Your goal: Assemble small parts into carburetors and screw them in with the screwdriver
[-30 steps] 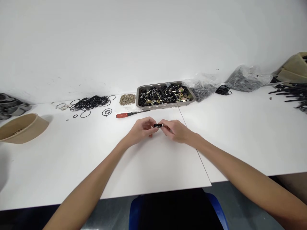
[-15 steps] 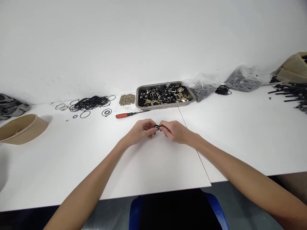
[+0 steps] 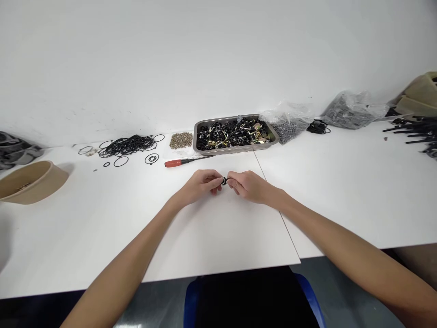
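Between my two hands, just above the white table (image 3: 191, 237), is a small black ring-shaped part (image 3: 224, 181) with a pale inner edge. My left hand (image 3: 204, 184) pinches it from the left with thumb and forefinger. From the right, my right hand (image 3: 246, 186) closes its fingertips on a thin black piece at the ring's side; whether that piece is separate or joined to the ring, I cannot tell. Behind my hands lies a screwdriver (image 3: 174, 163) with a red handle. A metal tray (image 3: 235, 150) beyond it holds many black rings and brass-coloured pieces.
Black rubber rings (image 3: 128, 146) lie heaped at the back left, near small brass pieces (image 3: 181, 140). A tan bowl (image 3: 51, 182) stands far left. Plastic bags (image 3: 355, 111) of dark parts and black rods (image 3: 414, 132) are at the back right. A seam crosses the tabletop.
The small ring-shaped part has turned slightly between my fingertips. Both hands stay in nearly the same place.
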Action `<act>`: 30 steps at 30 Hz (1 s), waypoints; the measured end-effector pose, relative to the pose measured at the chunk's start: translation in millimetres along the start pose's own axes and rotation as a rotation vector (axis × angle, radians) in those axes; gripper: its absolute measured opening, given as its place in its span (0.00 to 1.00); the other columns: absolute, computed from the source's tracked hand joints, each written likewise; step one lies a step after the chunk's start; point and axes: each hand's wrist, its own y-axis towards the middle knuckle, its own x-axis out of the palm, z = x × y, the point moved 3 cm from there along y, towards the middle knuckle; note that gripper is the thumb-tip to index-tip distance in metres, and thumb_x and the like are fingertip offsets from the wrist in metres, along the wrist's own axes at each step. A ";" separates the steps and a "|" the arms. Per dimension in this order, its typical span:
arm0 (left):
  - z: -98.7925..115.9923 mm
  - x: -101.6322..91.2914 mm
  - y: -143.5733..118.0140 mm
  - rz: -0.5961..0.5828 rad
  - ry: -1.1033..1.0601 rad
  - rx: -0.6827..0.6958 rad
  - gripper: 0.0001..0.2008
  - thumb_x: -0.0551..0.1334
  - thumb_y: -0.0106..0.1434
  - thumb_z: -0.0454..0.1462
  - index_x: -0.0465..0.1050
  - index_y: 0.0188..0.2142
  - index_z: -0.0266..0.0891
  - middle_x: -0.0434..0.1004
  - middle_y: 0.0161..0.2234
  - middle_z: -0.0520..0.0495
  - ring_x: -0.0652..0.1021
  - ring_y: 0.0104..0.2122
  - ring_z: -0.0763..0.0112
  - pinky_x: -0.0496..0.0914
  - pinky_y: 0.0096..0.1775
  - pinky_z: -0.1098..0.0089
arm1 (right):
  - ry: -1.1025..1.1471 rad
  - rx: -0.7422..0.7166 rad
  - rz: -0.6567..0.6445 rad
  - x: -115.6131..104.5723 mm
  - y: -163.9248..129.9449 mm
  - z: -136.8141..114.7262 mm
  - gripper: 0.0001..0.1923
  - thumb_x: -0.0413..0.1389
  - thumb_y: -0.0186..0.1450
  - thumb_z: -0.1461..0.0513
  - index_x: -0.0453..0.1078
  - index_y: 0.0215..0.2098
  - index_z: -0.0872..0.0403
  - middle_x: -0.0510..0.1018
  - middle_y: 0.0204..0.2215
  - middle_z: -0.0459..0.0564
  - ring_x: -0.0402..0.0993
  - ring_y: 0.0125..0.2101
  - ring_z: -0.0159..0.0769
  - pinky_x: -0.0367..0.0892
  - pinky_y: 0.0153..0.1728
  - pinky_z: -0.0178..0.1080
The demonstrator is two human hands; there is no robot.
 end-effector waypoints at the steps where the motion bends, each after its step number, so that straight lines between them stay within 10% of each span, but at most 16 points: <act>1: 0.1 -0.1 -0.1 -0.002 0.001 -0.002 0.14 0.59 0.63 0.45 0.74 0.36 0.34 0.75 0.29 0.47 0.74 0.28 0.73 0.68 0.35 0.68 | -0.002 0.002 -0.003 0.0 0.0 -0.1 0.11 0.44 0.70 0.63 0.55 0.28 0.53 0.65 0.20 0.42 0.54 0.20 0.27 0.48 0.26 0.34; 30: -1.9 -0.2 -1.0 -0.085 0.171 0.023 0.13 0.56 0.64 0.38 0.75 0.43 0.37 0.76 0.34 0.46 0.73 0.31 0.72 0.69 0.38 0.68 | -0.070 -0.040 -0.012 4.4 -0.3 -0.4 0.14 0.48 0.69 0.60 0.58 0.26 0.54 0.57 0.17 0.40 0.49 0.20 0.27 0.47 0.25 0.34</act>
